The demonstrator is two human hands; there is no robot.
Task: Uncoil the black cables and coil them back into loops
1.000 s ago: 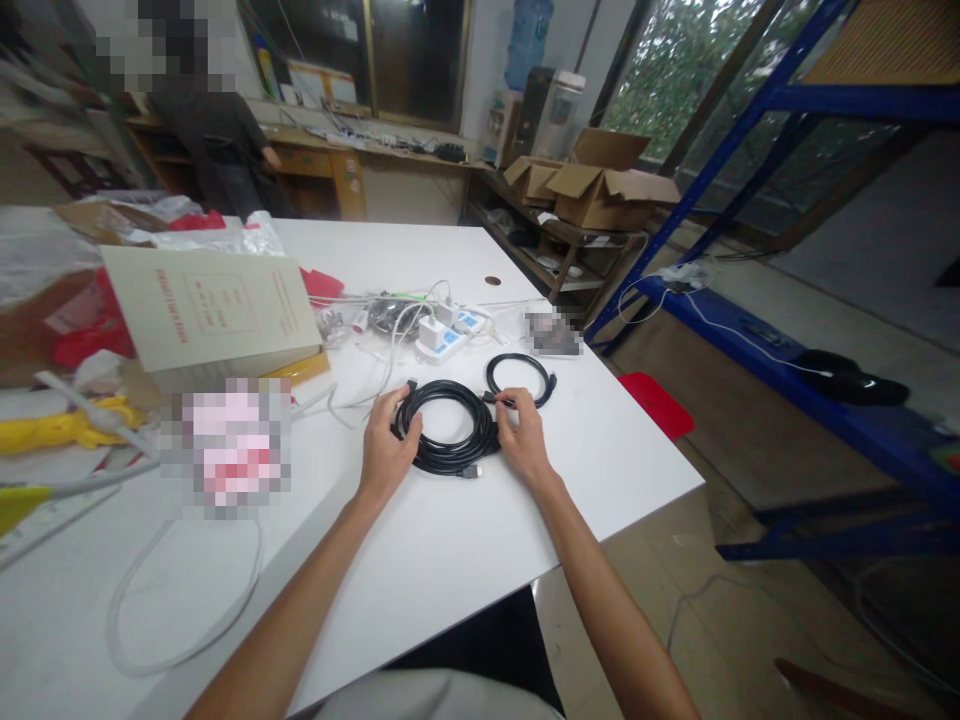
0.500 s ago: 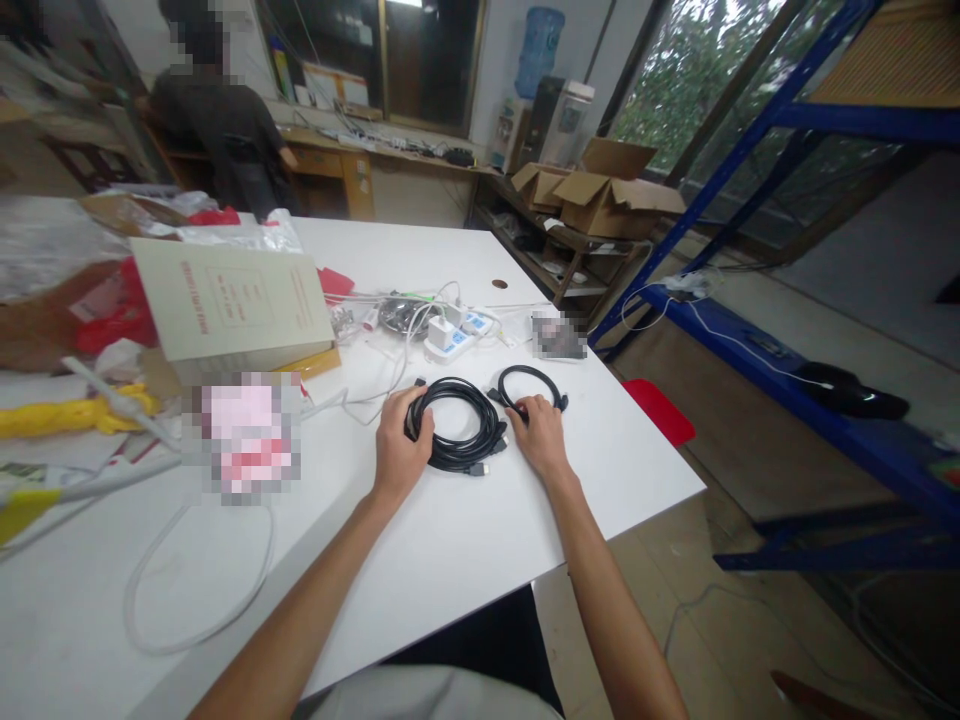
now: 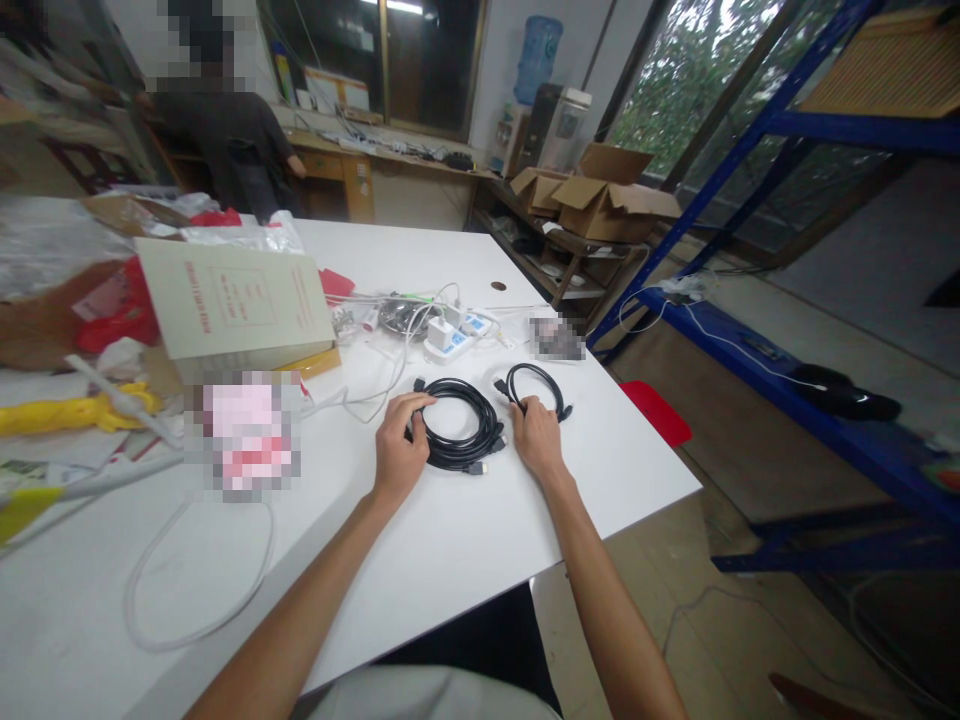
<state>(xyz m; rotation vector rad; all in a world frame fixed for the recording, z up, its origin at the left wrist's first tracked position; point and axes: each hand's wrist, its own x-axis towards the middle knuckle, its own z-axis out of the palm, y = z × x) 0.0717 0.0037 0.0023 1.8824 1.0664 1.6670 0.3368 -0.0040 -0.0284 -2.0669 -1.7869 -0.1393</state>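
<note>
A thick coil of black cable [image 3: 480,405] lies on the white table [image 3: 465,540], with metal-tipped plugs at its lower right. My left hand [image 3: 401,445] is curled around the coil's left side, the cable passing between thumb and fingers. To the right is a smaller, single-looped black cable [image 3: 553,380] with a plug at each end. My right hand [image 3: 536,435] pinches the lower left of this loop; its fingertips are partly hidden behind the hand. The two cables lie apart.
Beyond the coil sits a white power strip [image 3: 450,345] with adapters and white cords. A pale box [image 3: 240,300], plastic bags and yellow item [image 3: 75,412] crowd the left side. A blue rack [image 3: 750,350] stands right of the table; a person [image 3: 225,140] sits behind.
My right hand has shifted slightly right with the small cable loop, widening the gap from the coil. My left fingers have spread a little over the coil, which stays in place.
</note>
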